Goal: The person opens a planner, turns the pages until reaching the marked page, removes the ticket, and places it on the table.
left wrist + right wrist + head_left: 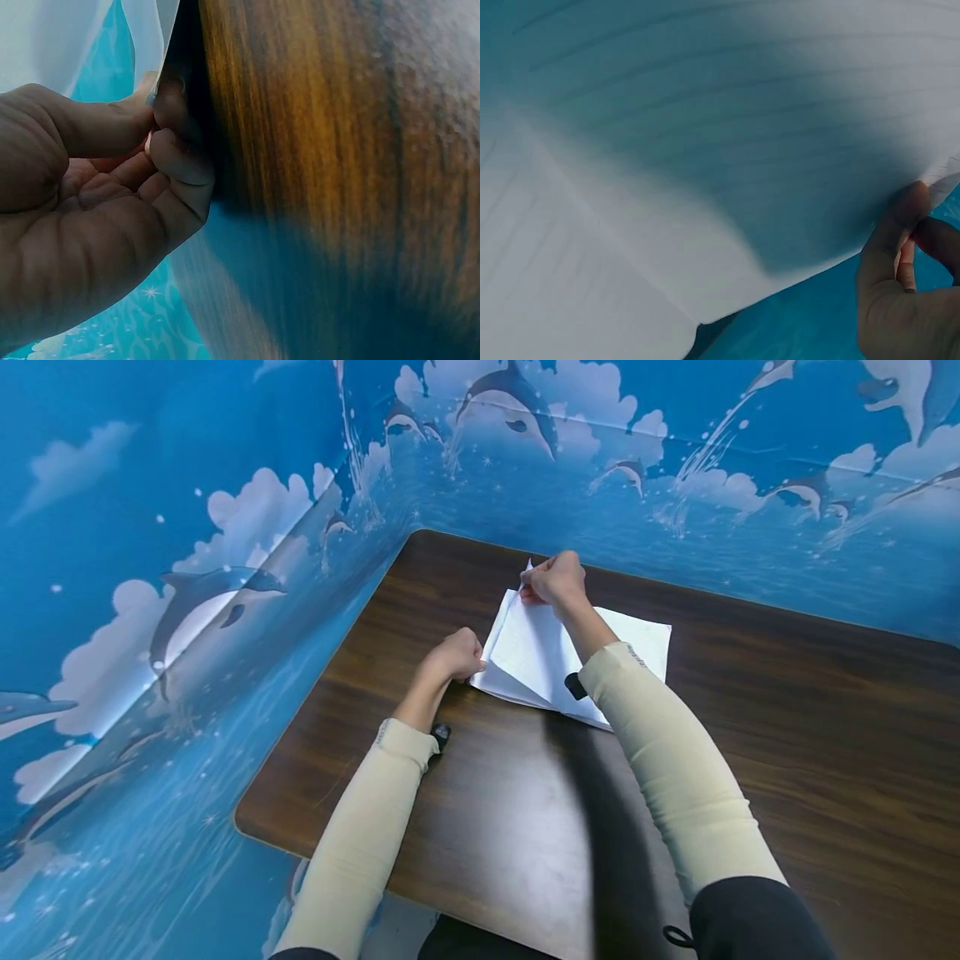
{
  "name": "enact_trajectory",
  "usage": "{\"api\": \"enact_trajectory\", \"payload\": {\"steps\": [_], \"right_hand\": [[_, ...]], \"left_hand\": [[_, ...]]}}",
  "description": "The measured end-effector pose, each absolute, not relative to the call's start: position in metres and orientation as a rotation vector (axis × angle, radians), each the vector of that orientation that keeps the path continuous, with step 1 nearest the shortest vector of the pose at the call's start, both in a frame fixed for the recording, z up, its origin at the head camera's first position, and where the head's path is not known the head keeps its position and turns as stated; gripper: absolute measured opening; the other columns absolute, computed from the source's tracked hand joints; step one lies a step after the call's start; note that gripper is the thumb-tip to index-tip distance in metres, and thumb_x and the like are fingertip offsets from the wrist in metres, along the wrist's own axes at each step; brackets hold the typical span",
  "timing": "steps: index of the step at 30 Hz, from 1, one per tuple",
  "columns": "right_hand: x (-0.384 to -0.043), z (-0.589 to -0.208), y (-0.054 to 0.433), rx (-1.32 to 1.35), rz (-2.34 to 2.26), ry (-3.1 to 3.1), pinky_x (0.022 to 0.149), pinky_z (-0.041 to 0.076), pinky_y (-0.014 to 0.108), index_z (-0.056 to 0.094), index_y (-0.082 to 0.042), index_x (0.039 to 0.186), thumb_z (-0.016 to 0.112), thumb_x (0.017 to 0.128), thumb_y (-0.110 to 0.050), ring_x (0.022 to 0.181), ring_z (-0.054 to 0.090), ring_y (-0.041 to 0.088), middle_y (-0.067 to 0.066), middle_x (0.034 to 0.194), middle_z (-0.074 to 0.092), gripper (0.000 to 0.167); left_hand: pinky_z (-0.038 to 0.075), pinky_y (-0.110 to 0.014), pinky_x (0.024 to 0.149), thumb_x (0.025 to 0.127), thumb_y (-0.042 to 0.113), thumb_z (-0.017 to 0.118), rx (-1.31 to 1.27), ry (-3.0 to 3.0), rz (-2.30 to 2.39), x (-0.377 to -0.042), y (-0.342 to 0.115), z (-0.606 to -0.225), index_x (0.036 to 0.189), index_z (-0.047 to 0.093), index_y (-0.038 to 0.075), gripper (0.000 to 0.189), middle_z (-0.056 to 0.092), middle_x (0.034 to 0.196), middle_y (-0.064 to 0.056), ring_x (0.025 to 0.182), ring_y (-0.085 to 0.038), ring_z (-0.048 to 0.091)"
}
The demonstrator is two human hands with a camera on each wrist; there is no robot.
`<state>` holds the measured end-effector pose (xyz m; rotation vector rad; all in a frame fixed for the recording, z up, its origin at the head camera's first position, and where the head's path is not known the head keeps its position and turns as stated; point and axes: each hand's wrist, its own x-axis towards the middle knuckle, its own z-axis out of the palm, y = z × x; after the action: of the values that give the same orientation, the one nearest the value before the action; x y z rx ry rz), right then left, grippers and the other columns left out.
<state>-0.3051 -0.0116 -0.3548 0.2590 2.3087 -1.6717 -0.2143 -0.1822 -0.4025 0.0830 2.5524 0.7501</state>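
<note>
A white notebook with lined pages (528,643) lies spread on the dark wooden table, its fold showing in the right wrist view. At its near left corner, my left hand (454,655) pinches the edge between thumb and curled fingers; in the left wrist view this hand (105,165) is close to the tabletop. My right hand (557,580) grips the far edge of a page, which is lifted and bends upward there. The thumb and forefinger of the right hand (907,270) meet on the page edge in the right wrist view. The right forearm hides part of the notebook.
The brown wooden table (787,760) extends far to the right. A blue curtain (247,527) printed with dolphins and clouds hangs along the left and far sides. A dark wrist strap (441,735) is on the left wrist, another (575,686) on the right.
</note>
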Motion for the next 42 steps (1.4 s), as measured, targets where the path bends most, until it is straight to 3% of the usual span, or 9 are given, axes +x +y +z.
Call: {"api": "enact_trajectory", "payload": {"steps": [5,12,15,20,25,30,33,38,42], "right_hand": [[-0.31,-0.375,-0.026,0.28,-1.571,2.392,0.052,0.058,0.021,0.078,0.007,0.114,0.074,0.101,-0.008,0.04,0.062,0.006,-0.002,0.049,0.064,0.02],[-0.314,-0.397,-0.041,0.264,-1.41,2.504,0.053,0.056,0.019,0.079,0.004,0.106,0.073,0.099,-0.004,0.035,0.059,0.005,-0.005,0.041,0.059,0.012],[-0.319,-0.407,-0.042,0.278,-1.365,2.52,0.068,0.063,0.025,0.079,0.003,0.104,0.075,0.096,-0.004,0.036,0.062,0.008,0.0,0.045,0.063,0.011],[-0.334,-0.434,-0.043,0.297,-1.224,2.593,0.102,0.06,0.034,0.077,-0.001,0.093,0.072,0.092,-0.005,0.048,0.07,0.014,0.004,0.053,0.069,0.007],[-0.322,-0.431,-0.048,0.244,-1.203,2.669,0.098,0.061,0.037,0.074,-0.002,0.09,0.067,0.093,-0.006,0.053,0.069,0.012,-0.004,0.047,0.06,0.009],[-0.3,-0.415,-0.048,0.176,-1.226,2.699,0.099,0.061,0.035,0.074,0.001,0.094,0.067,0.096,-0.005,0.061,0.071,0.013,-0.01,0.045,0.052,0.009],[-0.296,-0.414,-0.044,0.136,-1.207,2.727,0.1,0.059,0.036,0.075,0.001,0.094,0.071,0.096,-0.007,0.074,0.071,0.018,0.001,0.059,0.066,0.009],[-0.293,-0.416,-0.03,0.016,-1.12,2.783,0.101,0.058,0.042,0.08,0.001,0.1,0.075,0.095,-0.003,0.1,0.072,0.031,0.019,0.11,0.08,0.008],[-0.29,-0.416,-0.013,-0.107,-0.947,2.867,0.102,0.057,0.048,0.082,-0.001,0.102,0.07,0.095,0.0,0.109,0.072,0.038,0.02,0.119,0.078,0.014]], "left_hand": [[0.035,-0.022,0.051,0.102,0.004,0.061,0.057,2.551,0.796,-0.215,-0.181,-0.405,0.054,0.038,0.015,0.054,0.042,0.048,0.004,0.046,-0.009,0.042],[0.028,-0.02,0.049,0.085,-0.012,0.037,0.074,2.53,0.864,-0.214,-0.187,-0.404,0.054,0.035,0.016,0.041,0.038,0.047,0.005,0.045,-0.006,0.036],[0.025,-0.02,0.048,0.08,-0.01,0.037,0.129,2.538,0.862,-0.221,-0.191,-0.415,0.053,0.034,0.016,0.038,0.034,0.048,0.007,0.045,-0.005,0.03],[0.031,-0.022,0.049,0.103,0.0,0.038,0.084,2.529,0.872,-0.22,-0.185,-0.416,0.057,0.037,0.014,0.048,0.036,0.052,0.003,0.047,-0.008,0.034],[0.04,-0.025,0.056,0.117,0.019,0.031,0.008,2.518,0.988,-0.208,-0.183,-0.406,0.068,0.048,0.01,0.053,0.048,0.057,-0.001,0.052,-0.013,0.047],[0.035,-0.025,0.055,0.118,0.025,0.038,0.053,2.52,0.988,-0.207,-0.189,-0.406,0.053,0.054,0.009,0.069,0.05,0.048,0.001,0.048,-0.01,0.04],[0.034,-0.023,0.054,0.113,0.02,0.052,0.087,2.497,0.924,-0.209,-0.188,-0.405,0.047,0.05,0.013,0.067,0.051,0.047,0.002,0.046,-0.008,0.039],[0.035,-0.022,0.053,0.106,0.01,0.06,0.089,2.507,0.818,-0.211,-0.184,-0.403,0.047,0.047,0.015,0.06,0.052,0.049,0.003,0.046,-0.006,0.042],[0.034,-0.025,0.054,0.105,0.008,0.059,0.033,2.517,0.765,-0.211,-0.184,-0.4,0.048,0.045,0.014,0.059,0.052,0.05,0.0,0.046,-0.01,0.039]]}}
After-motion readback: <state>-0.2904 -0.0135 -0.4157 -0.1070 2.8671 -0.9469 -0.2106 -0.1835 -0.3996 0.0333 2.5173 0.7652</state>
